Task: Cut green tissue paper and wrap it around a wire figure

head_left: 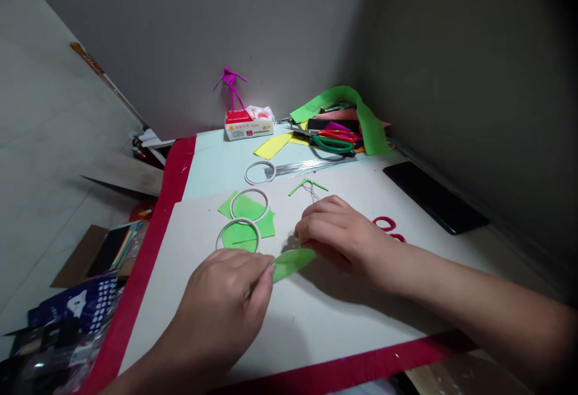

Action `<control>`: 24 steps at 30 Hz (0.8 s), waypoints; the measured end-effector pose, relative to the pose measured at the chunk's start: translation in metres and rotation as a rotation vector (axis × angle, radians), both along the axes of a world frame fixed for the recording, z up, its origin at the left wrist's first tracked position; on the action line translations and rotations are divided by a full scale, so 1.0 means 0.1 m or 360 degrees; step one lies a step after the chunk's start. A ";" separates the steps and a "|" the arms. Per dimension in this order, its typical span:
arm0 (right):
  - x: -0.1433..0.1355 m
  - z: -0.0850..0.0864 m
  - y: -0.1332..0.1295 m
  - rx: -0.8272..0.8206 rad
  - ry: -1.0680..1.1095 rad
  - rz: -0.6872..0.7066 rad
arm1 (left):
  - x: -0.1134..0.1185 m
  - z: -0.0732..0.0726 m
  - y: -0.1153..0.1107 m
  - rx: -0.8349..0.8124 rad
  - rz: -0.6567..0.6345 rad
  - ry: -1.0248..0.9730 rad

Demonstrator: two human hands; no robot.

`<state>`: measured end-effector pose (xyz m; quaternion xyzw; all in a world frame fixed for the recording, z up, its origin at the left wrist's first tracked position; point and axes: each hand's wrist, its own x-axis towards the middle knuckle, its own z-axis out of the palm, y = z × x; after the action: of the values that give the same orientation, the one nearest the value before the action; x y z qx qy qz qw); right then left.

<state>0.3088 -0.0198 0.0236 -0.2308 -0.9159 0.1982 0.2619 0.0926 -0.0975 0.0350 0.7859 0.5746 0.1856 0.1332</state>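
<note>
A strip of light green paper point(293, 264) is stretched between my two hands above the white board. My left hand point(230, 298) pinches its left end between thumb and fingers. The fingers of my right hand point(336, 232) are closed on its right end, and they hide that end. Just behind my right hand lies a small wire piece with green wrapped arms point(308, 183). Left of the hands are green paper pieces point(266, 224) with white rings point(249, 205) on them. Red scissor handles point(385, 223) show beyond my right wrist.
Behind are a tissue packet point(249, 125) with a magenta figure point(229, 80) on top, a bundle of thin wires point(311, 167), green-handled scissors point(334, 144) and coloured paper. A black phone point(433, 196) lies right. Red edging point(149, 262) borders the table; walls stand behind and right.
</note>
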 end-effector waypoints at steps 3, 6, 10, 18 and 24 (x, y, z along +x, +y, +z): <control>-0.02 0.01 -0.04 -0.0498 0.0457 -0.0193 | 0.03 0.10 -0.02 -0.0292 0.0062 -0.0401; -0.05 0.01 -0.05 -0.1346 0.0824 -0.0266 | 0.04 0.18 -0.03 -0.0343 0.0315 -0.0739; -0.13 -0.04 -0.06 -0.2038 0.0900 -0.0161 | 0.04 0.20 -0.02 -0.0346 0.0453 -0.0884; -0.20 -0.09 -0.14 -0.2476 0.1085 -0.0134 | 0.08 0.13 0.00 -0.0427 0.0352 -0.1087; -0.21 -0.12 -0.12 -0.2455 0.1303 -0.0125 | 0.09 0.06 0.01 -0.0556 0.0392 -0.1250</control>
<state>0.2879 -0.0316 0.0120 -0.2858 -0.3516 0.8208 0.3478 0.1014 -0.0965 0.0413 0.5473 0.5926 0.3847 0.4487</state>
